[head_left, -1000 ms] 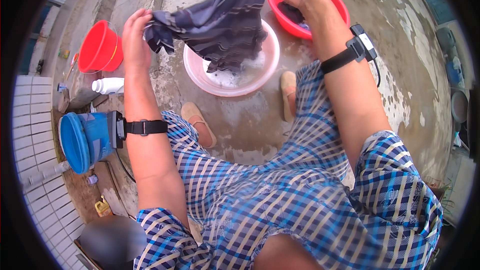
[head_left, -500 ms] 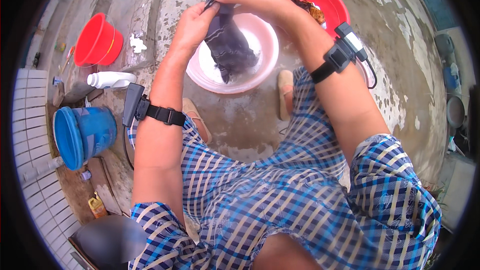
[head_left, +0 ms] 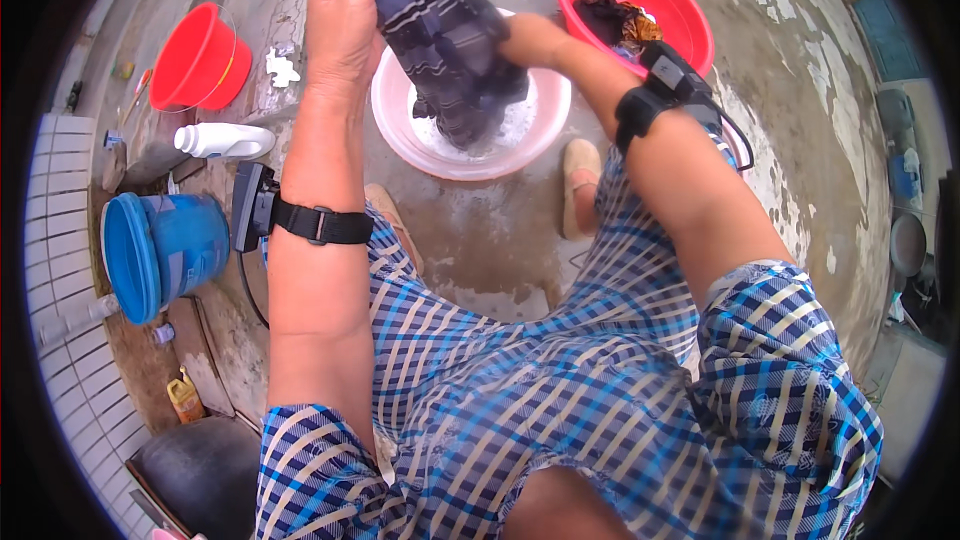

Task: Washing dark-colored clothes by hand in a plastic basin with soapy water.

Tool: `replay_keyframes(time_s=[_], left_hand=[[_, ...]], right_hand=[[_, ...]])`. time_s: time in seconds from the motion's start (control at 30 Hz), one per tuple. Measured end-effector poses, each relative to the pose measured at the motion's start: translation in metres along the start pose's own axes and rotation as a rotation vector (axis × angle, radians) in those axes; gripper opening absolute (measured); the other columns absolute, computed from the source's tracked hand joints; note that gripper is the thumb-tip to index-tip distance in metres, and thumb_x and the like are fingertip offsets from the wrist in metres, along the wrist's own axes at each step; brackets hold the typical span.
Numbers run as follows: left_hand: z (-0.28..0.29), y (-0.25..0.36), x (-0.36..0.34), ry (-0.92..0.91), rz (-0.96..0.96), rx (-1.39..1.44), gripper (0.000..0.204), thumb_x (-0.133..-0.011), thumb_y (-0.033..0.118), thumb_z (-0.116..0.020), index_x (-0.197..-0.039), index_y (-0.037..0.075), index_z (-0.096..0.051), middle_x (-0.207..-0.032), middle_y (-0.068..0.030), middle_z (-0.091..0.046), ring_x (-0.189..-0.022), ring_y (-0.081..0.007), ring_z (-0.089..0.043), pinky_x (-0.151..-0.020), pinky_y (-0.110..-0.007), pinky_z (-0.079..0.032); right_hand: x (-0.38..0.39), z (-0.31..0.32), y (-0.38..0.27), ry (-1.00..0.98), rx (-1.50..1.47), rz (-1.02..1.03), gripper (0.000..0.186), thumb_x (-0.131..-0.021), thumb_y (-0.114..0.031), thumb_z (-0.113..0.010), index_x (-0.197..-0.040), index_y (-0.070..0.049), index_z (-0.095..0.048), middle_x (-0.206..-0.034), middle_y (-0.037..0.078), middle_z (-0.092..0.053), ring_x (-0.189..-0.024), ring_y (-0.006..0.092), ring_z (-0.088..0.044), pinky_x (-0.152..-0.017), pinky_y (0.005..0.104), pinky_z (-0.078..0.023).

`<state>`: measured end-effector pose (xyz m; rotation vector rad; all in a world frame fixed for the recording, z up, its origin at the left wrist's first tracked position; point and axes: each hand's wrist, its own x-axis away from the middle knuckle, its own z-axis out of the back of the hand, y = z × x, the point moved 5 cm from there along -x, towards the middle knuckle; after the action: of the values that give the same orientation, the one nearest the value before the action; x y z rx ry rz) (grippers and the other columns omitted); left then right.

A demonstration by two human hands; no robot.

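A dark checked garment (head_left: 447, 35), apparently a wet shirt, hangs stretched out over a pale pink basin (head_left: 390, 138). My left hand (head_left: 345, 10) is closed on its upper end, above the basin's far left rim. At the garment's right side, lower down, my right hand (head_left: 533, 42) grips the cloth; its fingertips are hidden by the fabric and somewhat blurred. The garment's lower end rests in white suds (head_left: 515, 125) inside the basin. Its top edge runs out of the picture.
Behind my right forearm stands a red basin (head_left: 690, 20) with dark and orange-brown clothes (head_left: 625, 20). To the left are a red bucket (head_left: 205, 60), a white bottle (head_left: 225, 140) lying on its side and a blue bucket (head_left: 185, 245). A yellow bottle (head_left: 185, 397) stands nearer.
Both hands were together at the garment's top. My left hand has lifted its end up and left, while my right hand has come down to the garment's side. The cloth is more spread out.
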<state>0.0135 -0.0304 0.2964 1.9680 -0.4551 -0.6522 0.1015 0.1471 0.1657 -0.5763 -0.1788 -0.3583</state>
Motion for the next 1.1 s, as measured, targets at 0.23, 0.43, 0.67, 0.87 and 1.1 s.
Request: replay_keyframes(time_s=[0.23, 0.43, 0.67, 0.87, 1.1], left_hand=[[0.032, 0.012, -0.008, 0.09, -0.128, -0.15, 0.022, -0.094, 0.018, -0.058, -0.106, 0.001, -0.064, -0.099, -0.0047, -0.067, -0.087, -0.0106, -0.062, -0.078, -0.024, -0.048], [0.061, 0.021, -0.008, 0.203, -0.15, -0.154, 0.022, -0.096, 0.022, -0.055, -0.104, 0.003, -0.063, -0.096, -0.0036, -0.067, -0.084, -0.0104, -0.063, -0.076, -0.024, -0.049], [0.052, 0.014, -0.013, 0.139, -0.147, -0.433, 0.025, -0.096, 0.026, -0.055, -0.104, 0.004, -0.064, -0.092, -0.0022, -0.068, -0.079, -0.0074, -0.062, -0.07, -0.022, -0.049], [0.035, 0.0, -0.008, -0.025, -0.056, -0.561, 0.035, -0.094, 0.037, -0.056, -0.097, 0.004, -0.067, -0.082, 0.0022, -0.065, -0.072, -0.0037, -0.056, -0.064, -0.021, -0.044], [0.024, -0.023, 0.021, -0.381, 0.38, -1.186, 0.034, -0.073, 0.022, -0.076, -0.099, 0.002, -0.066, -0.075, -0.0017, -0.064, -0.067, -0.0092, -0.058, -0.061, -0.024, -0.044]], right_hand=[[0.004, 0.086, 0.036, 0.232, 0.035, -0.122, 0.029, -0.074, -0.012, -0.054, -0.098, -0.002, -0.067, -0.086, 0.02, -0.068, -0.084, 0.0304, -0.066, -0.078, 0.036, -0.05], [0.042, 0.116, 0.011, 0.19, -0.444, -0.108, 0.018, -0.079, -0.009, -0.059, -0.093, 0.001, -0.064, -0.071, 0.005, -0.061, -0.062, 0.0154, -0.055, -0.055, 0.0291, -0.043], [0.061, 0.16, 0.013, 0.691, -0.456, 0.161, 0.008, -0.074, -0.004, -0.062, -0.081, -0.001, -0.064, -0.065, 0.004, -0.06, -0.055, 0.0155, -0.056, -0.048, 0.0313, -0.043], [0.064, 0.16, 0.012, 0.648, -0.375, 0.101, 0.013, -0.084, -0.009, -0.057, -0.085, 0.0, -0.066, -0.068, 0.002, -0.063, -0.061, 0.0121, -0.056, -0.058, 0.0306, -0.047], [0.064, 0.128, -0.021, 0.248, -0.831, 0.204, 0.022, -0.087, -0.004, -0.049, -0.1, 0.002, -0.065, -0.083, 0.003, -0.065, -0.073, 0.0128, -0.058, -0.066, 0.0255, -0.048]])
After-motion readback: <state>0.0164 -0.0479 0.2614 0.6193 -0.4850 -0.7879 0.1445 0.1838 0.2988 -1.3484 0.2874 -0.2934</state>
